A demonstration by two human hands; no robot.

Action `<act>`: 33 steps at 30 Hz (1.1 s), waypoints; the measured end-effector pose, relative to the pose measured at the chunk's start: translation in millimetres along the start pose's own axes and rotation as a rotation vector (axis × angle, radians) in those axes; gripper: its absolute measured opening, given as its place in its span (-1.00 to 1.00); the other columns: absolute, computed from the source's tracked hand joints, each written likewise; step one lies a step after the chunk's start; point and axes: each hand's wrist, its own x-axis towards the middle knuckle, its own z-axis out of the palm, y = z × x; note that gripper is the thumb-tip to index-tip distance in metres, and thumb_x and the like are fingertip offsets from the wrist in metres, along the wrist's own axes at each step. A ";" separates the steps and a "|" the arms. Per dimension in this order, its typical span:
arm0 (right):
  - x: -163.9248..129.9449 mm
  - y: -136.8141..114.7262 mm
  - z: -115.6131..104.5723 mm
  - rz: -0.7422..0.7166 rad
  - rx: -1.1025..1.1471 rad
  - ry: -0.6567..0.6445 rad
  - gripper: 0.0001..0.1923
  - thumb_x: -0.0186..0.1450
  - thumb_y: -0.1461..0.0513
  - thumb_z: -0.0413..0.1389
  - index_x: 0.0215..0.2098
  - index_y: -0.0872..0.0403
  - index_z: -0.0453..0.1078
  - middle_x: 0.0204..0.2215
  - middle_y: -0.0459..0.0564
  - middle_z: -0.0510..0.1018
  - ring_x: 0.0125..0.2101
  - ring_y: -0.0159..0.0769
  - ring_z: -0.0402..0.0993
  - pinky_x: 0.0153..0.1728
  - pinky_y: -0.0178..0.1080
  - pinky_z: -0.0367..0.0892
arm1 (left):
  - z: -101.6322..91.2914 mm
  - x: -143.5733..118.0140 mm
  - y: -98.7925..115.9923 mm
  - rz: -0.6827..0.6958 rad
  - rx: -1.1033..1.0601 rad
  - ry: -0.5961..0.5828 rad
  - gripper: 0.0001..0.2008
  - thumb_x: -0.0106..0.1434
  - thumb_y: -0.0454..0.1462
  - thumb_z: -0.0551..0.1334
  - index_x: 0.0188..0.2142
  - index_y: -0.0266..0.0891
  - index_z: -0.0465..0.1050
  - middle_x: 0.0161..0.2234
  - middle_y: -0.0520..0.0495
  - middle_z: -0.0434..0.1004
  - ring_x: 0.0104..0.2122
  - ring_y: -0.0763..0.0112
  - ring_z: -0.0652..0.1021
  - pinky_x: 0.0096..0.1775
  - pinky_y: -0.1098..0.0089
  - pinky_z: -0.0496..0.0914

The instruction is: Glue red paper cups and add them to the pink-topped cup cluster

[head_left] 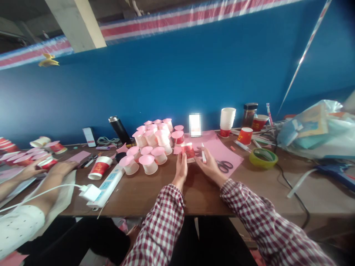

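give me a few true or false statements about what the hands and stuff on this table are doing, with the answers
1. The left hand holds a red paper cup upside down on the pink paper. True.
2. The right hand holds scissors. False: it holds a pen; the scissors lie on the pink paper beside it.
3. A roll of green tape lies flat on the table to the right of the pink paper. True.
4. The pink-topped cups are stacked to the right of the hands. False: they stand to the left.
5. The power strip hangs on the blue wall. False: it lies on the table at its near edge.
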 end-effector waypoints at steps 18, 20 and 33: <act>-7.1 -11.4 2.2 -0.140 -0.134 0.074 -0.65 0.35 0.19 0.05 0.09 0.06 0.24 -0.14 0.11 0.58 -0.18 -0.19 0.56 -0.13 -0.10 0.47 | -6.7 -0.7 20.1 -0.246 -0.555 -0.150 -0.61 0.17 0.00 0.31 -0.22 -0.30 0.48 -0.38 -0.07 0.58 -0.42 0.37 0.57 -0.34 0.38 0.45; -9.2 -15.1 2.3 -0.123 -0.140 0.144 -0.69 0.41 0.17 -0.03 0.09 0.06 0.26 -0.24 0.06 0.61 -0.27 -0.22 0.58 -0.18 -0.14 0.48 | -8.3 0.4 21.5 -0.268 -0.606 -0.146 -0.60 0.22 0.04 0.26 -0.23 -0.28 0.47 -0.38 -0.06 0.57 -0.43 0.39 0.56 -0.36 0.40 0.44; -10.8 -14.7 -1.2 -0.180 -0.204 0.288 -0.75 0.41 0.13 0.01 -0.13 0.07 0.48 -0.25 0.09 0.61 -0.30 -0.20 0.57 -0.32 -0.20 0.47 | -4.4 1.0 11.9 -0.252 -0.471 -0.046 -0.45 0.31 0.16 0.06 -0.02 -0.23 0.41 -0.23 -0.16 0.55 -0.31 0.30 0.56 -0.22 0.29 0.47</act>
